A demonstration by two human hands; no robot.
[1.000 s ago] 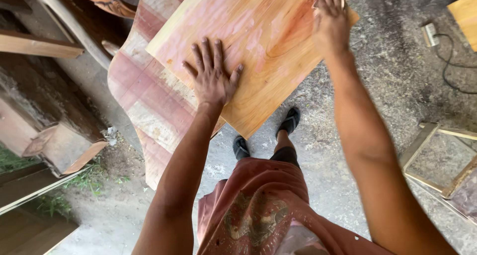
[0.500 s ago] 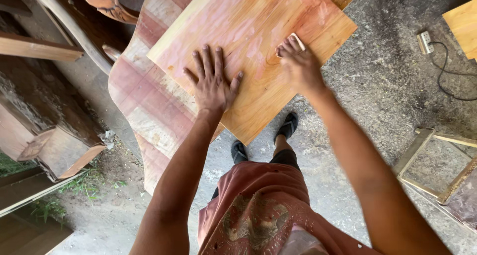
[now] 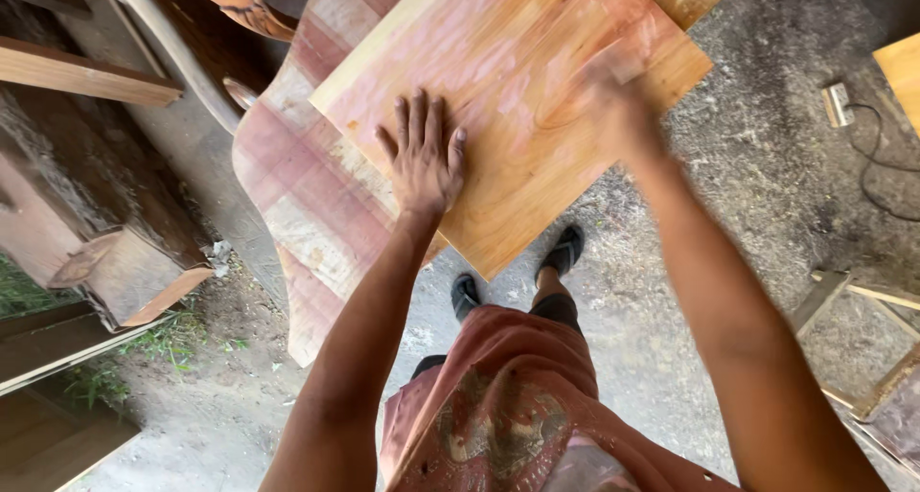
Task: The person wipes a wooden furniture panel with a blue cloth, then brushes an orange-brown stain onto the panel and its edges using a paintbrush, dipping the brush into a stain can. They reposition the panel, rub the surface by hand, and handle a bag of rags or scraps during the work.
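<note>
Wooden board point(image 3: 498, 99): left hand point(image 3: 422, 161) spread flat, pressing as before. Right hand point(image 3: 613, 104), blurred, has slid back rightward gripping a small sanding pad point(image 3: 621, 63); rubbing continues.

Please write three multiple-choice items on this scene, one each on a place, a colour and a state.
1. Where does the left hand lie?
A. flat on the board
B. on the floor
C. on the plug

2. What colour are the shorts?
A. blue
B. reddish
C. white

3. How does the right hand look?
A. sharp, resting on the knee
B. out of view
C. blurred, over the board

Answers: 1 A, the palm and spread fingers press on the board's face. 2 B, the cloth below the arms is faded red with a pale print. 3 C, the hand is smeared near the board's right corner, so what it holds cannot be told.
</note>
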